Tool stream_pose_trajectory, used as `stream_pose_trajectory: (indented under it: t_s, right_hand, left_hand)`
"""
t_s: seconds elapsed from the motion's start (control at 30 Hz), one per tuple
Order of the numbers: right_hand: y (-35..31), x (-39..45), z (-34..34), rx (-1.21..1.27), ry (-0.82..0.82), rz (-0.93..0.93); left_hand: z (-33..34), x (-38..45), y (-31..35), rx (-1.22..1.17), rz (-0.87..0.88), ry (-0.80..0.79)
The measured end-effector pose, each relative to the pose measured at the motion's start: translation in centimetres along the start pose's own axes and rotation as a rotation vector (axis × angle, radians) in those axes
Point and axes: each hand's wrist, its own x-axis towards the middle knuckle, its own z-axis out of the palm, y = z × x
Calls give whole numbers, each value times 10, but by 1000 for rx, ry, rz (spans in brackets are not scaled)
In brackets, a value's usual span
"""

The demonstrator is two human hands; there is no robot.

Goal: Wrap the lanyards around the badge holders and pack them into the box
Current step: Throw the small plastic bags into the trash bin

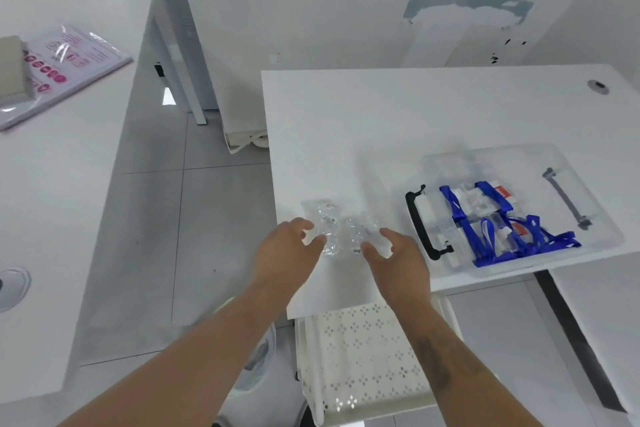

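The clear plastic box (pixel 519 204) sits on the right part of the white surface (pixel 363 114), and inside it lie badge holders (pixel 485 204) wound with blue lanyards (pixel 502 243), some of the blue strap spilling loosely toward the near right corner. A black handle (pixel 420 222) stands at the box's left end and a grey one (pixel 566 199) at its right end. Left of the box, near the surface's front edge, lies a heap of crumpled clear plastic wrappers (pixel 341 232). The left hand (pixel 291 246) touches the heap's left side with loosely curled fingers, and the right hand (pixel 394 256) meets its right side the same way; neither plainly grips it. Below the surface's front edge stands a white perforated basket (pixel 363 357). Across a strip of grey tiled floor (pixel 156 218), a second white table (pixel 69 184) carries a pink printed sheet (pixel 65 69) in a clear sleeve.
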Motion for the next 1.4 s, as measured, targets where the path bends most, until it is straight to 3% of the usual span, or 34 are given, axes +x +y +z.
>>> stream_pose_trajectory:
  t_s: [0.27,0.6,1.0,1.4]
  right_hand:
    - [2,45,28,-231,-14,-66]
    - [10,46,24,-28,16,-97]
    - [-27,-39,30,237,-38,-162]
    - [-37,-179,116,281,-73,-183]
  left_hand:
    - [34,45,21,-6,-17,13]
    - [25,39,12,-159,-29,97]
    - [-35,-38,-54,-320,-29,262]
    - [-62,-119,-179,-453,8,221]
